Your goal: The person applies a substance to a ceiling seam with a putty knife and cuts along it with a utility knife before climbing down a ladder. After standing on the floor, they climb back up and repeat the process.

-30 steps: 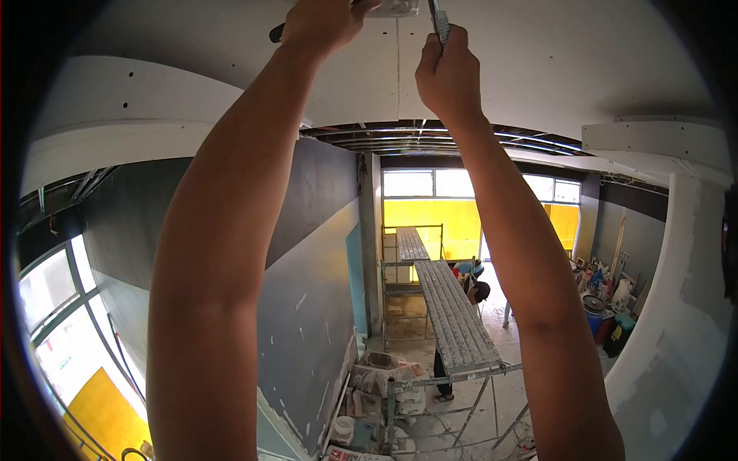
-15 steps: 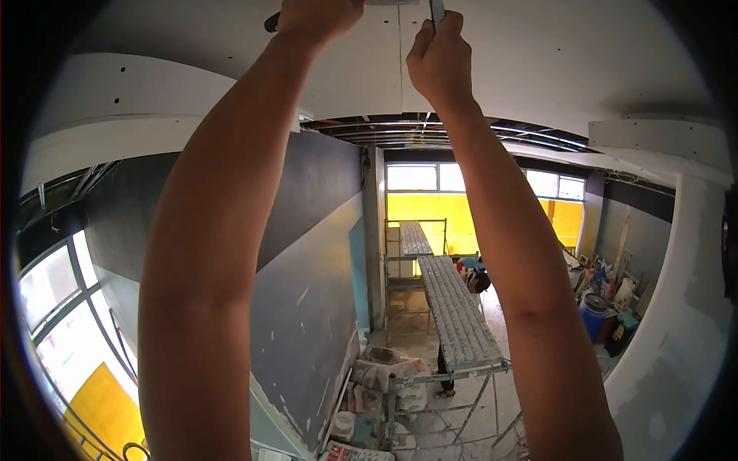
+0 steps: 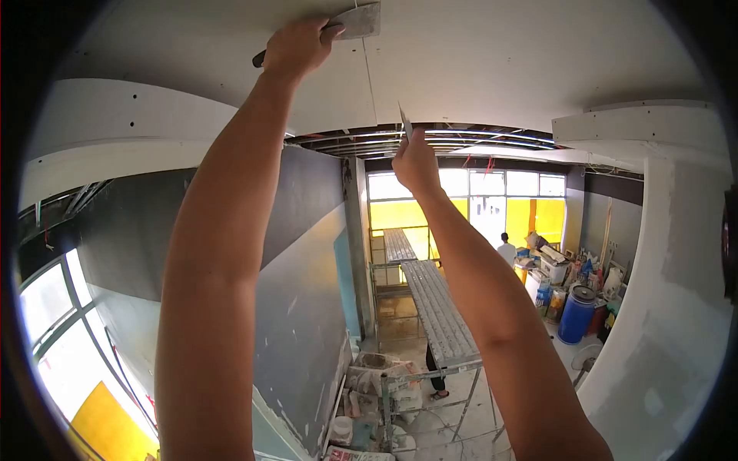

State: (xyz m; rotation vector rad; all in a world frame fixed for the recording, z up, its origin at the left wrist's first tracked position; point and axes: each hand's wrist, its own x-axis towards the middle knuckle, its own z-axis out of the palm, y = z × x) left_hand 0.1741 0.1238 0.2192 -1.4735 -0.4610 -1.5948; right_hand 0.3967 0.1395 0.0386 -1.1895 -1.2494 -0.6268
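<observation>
My left hand (image 3: 296, 48) is closed round the dark handle of a wide putty knife (image 3: 360, 21), whose metal blade lies at the white ceiling panel (image 3: 461, 61). A thin seam line with small dark screw holes near it runs down the panel from the blade. Lower and to the right, my right hand (image 3: 417, 163) grips a narrow blade tool (image 3: 404, 121) that points upward, below the panel and apart from the wide knife. Its handle is hidden in my fingers.
Below stand scaffolds with metal planks (image 3: 446, 311). A grey wall (image 3: 307, 307) is at the left, a pale column (image 3: 661, 307) at the right. A blue barrel (image 3: 576, 313) stands among clutter. A person (image 3: 506, 250) is far back; another's legs show under the plank.
The view has shifted, showing more of the ceiling and the room at right. My right hand has moved down, away from the left hand. The wide blade is now in full view.
</observation>
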